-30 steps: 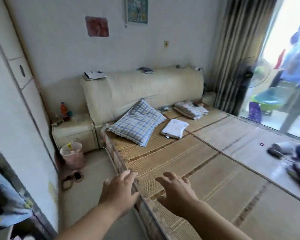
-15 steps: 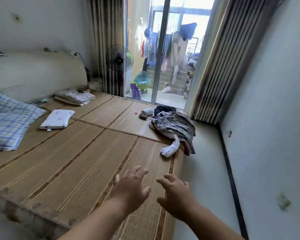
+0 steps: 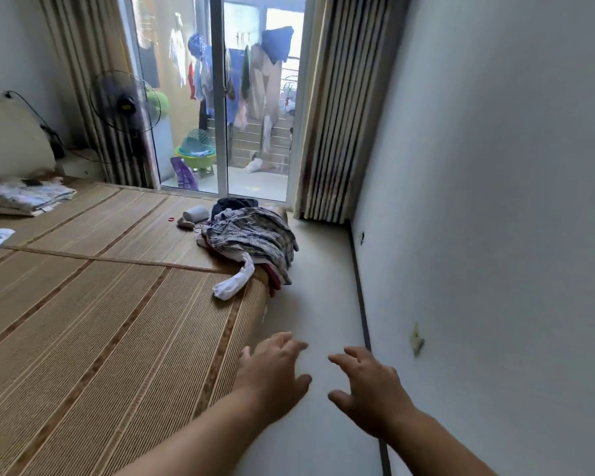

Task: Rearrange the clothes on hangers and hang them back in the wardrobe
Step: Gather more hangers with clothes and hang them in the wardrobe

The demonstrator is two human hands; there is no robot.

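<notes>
Pale, smooth floor is passing beneath both hands now, where half a second back they were hovering over the bed mat. The view is swinging right, away from the pillow and headboard end, and the person seems to be moving down the narrow strip between the bed and the plain wall. The left hand is reaching forward with fingers spread and relaxed, holding nothing; the right hand is doing the same just beside it, fingers loosely bent, also empty. To their left the bed mat is stretching away, a stiff woven surface in fine ribs with darker bands running lengthwise. Farther on, at the mat's right edge, the pile of clothes is lying in a soft crumpled heap — grey patterned fabric on top, something dark red beneath, a limp white piece trailing nearer, part of it drooping over the bed's side. By my judgement the turn is bringing the clothes into line for collecting; the wardrobe is now out of sight and no hanger is showing clearly. Beyond, pleated striped curtains are framing a sliding glass door — laundry is hanging outside.
</notes>
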